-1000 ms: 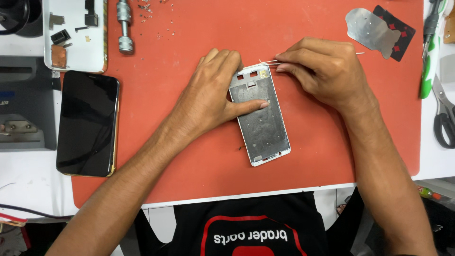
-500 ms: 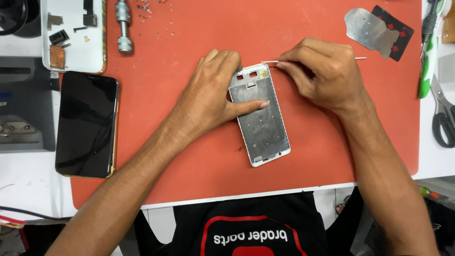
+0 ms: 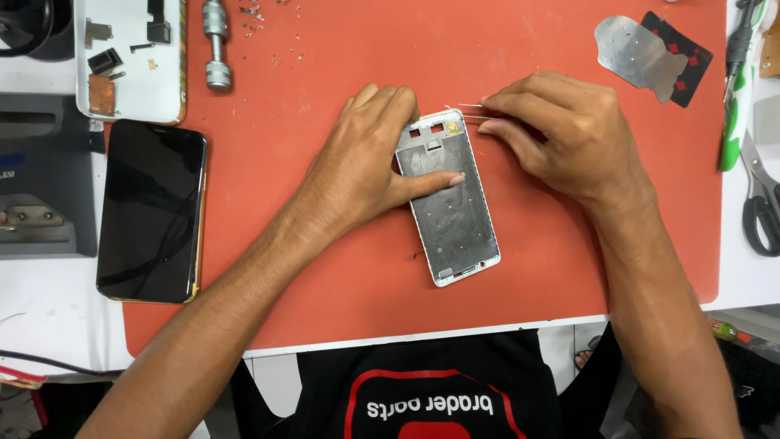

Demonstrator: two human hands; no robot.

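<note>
A bare phone frame [image 3: 451, 215], grey inside with a white rim, lies on the red work mat [image 3: 325, 268]. My left hand [image 3: 366, 162] presses on its upper left part, the thumb laid across the frame. My right hand [image 3: 561, 134] pinches thin metal tweezers [image 3: 473, 112], whose tips sit at the frame's top right corner.
A black phone [image 3: 152, 211] lies screen up at the mat's left edge. Above it stand a white tray with small parts [image 3: 130, 61] and a metal screwdriver handle [image 3: 215, 45]. A metal pry sheet [image 3: 634, 49] on a dark card, scissors [image 3: 760, 199] and a green-handled tool [image 3: 735, 97] lie at right.
My right hand has shifted slightly with the tweezers near the frame's top right corner. My left hand and the frame stay in place.
</note>
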